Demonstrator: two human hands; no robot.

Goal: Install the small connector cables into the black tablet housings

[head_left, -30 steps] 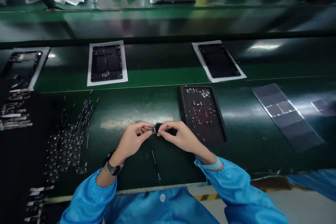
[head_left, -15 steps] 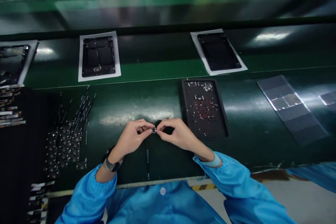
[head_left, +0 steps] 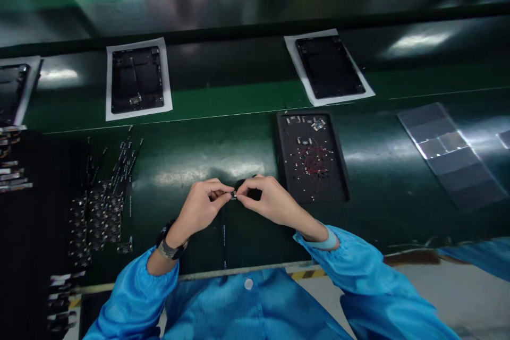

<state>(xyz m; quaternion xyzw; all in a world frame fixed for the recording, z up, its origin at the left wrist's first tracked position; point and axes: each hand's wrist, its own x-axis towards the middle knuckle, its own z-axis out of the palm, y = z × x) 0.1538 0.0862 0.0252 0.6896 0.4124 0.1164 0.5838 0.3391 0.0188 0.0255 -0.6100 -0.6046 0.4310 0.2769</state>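
My left hand (head_left: pixel 203 203) pinches a small circuit board (head_left: pixel 232 196) between thumb and fingertips, just above the green bench. From under it a thin dark ribbon cable (head_left: pixel 224 241) runs down toward the bench's front edge. My right hand (head_left: pixel 268 201) closes its thumb and index finger at the board's right end. Whether a tiny part sits between those right fingertips is hidden. Close by on the right lies a black tray (head_left: pixel 293 183) with red thin-wired parts (head_left: pixel 314 162) and several small metal pieces (head_left: pixel 317 124).
Several circuit boards with ribbon cables (head_left: pixel 105 218) lie in rows at left, beside a black mat (head_left: pixel 32 234). Beyond the bench line, black tablet housings (head_left: pixel 137 82) (head_left: pixel 330 66) rest on white sheets. Clear plastic sheets (head_left: pixel 452 154) lie at right.
The camera view has tilted slightly, so the tablet housings and the tray sit higher in the picture. Both hands keep their pinch on the board with almost no visible movement.
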